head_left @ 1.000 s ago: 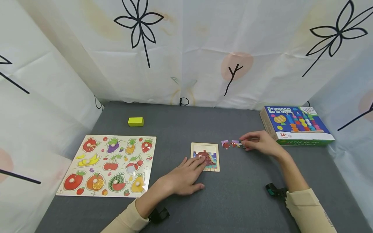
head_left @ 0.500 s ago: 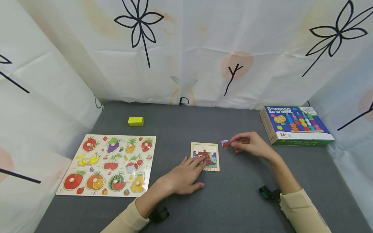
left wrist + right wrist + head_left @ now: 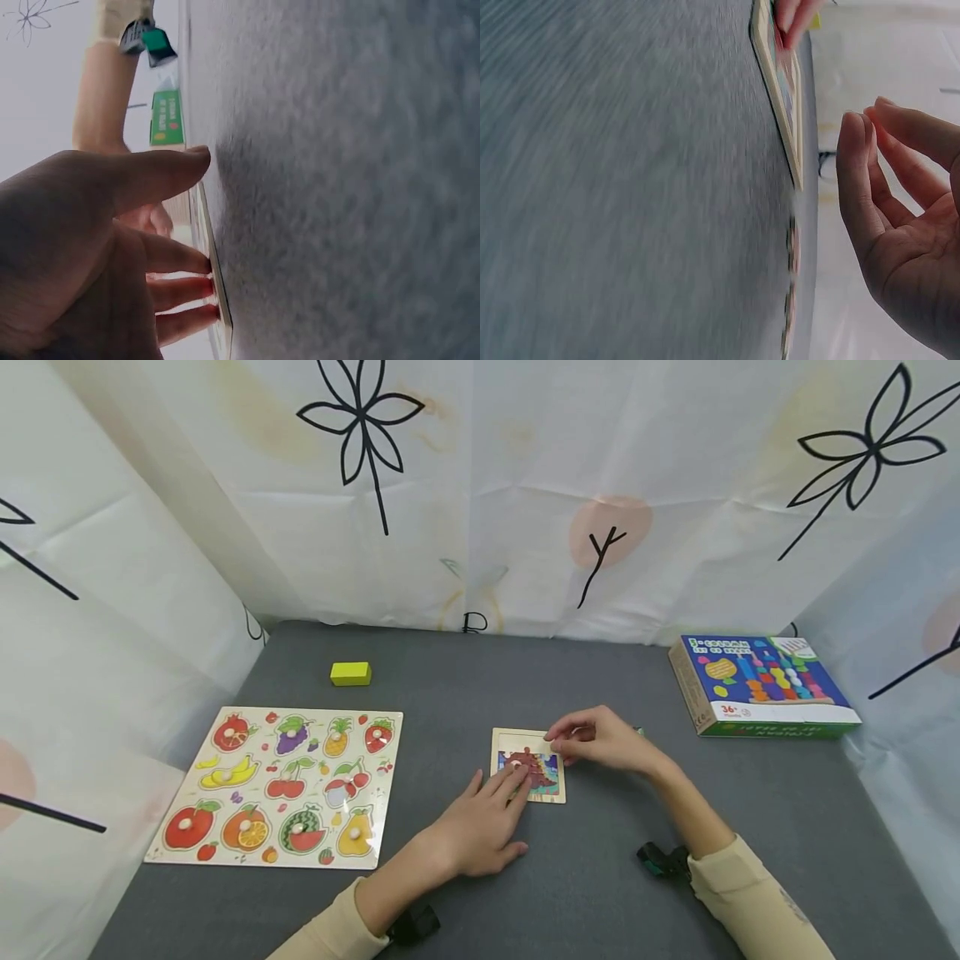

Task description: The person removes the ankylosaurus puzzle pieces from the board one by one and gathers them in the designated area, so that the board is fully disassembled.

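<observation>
In the head view, a small wooden tray puzzle (image 3: 555,792) lies on the grey table, its partly filled picture showing a reddish-brown dinosaur. My left hand (image 3: 480,828) rests its extended fingertips on the picture, with the thumb spread towards the table. My right hand (image 3: 603,741) hovers at the tray's upper right corner. In the right wrist view, the right hand's fingers (image 3: 855,161) are loosely bent, tips close together, and no piece shows between them. Two thin puzzle pieces (image 3: 793,247) lie beside the tray there; in the head view the right hand hides most of that spot.
A fruit peg board (image 3: 273,787) lies at the left, with a yellow block (image 3: 350,674) behind it. A blue and green toy box (image 3: 765,685) stands at the back right. White patterned cloth (image 3: 517,552) hangs round the table's back and sides.
My right hand has travelled left from the loose puzzle pieces to the tray's upper right corner. The left hand stays on the picture, barely shifted.
</observation>
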`<action>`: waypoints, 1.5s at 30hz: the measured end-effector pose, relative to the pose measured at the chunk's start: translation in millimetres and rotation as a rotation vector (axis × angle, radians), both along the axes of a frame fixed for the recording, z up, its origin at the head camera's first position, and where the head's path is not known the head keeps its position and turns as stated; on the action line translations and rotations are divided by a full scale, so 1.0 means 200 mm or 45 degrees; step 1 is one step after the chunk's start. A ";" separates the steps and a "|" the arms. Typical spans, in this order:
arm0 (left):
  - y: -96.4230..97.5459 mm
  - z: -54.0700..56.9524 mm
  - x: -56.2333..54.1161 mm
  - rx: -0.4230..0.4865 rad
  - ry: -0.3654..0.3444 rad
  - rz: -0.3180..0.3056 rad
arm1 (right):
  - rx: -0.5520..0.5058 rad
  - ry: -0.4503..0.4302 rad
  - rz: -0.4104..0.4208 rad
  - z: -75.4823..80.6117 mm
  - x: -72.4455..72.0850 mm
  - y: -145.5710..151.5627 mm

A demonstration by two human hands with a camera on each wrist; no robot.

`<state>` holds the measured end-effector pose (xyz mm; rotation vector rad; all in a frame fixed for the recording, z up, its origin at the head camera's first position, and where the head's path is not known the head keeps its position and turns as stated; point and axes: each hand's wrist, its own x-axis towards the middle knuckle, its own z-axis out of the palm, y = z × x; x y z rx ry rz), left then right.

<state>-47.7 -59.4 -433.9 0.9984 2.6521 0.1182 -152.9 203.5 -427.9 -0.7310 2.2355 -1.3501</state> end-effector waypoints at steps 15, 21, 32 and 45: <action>0.03 0.02 0.06 -0.110 0.121 -0.033 | 0.071 -0.078 0.185 -0.01 -0.09 -0.29; 0.04 0.03 0.09 -0.137 0.112 -0.026 | 0.158 -0.048 0.188 -0.04 -0.11 -0.37; 0.05 0.03 0.10 -0.172 0.122 -0.039 | 0.243 0.001 0.180 -0.04 -0.11 -0.38; 0.05 0.01 0.09 -0.192 0.114 -0.038 | 0.175 -0.016 0.188 -0.02 -0.09 -0.38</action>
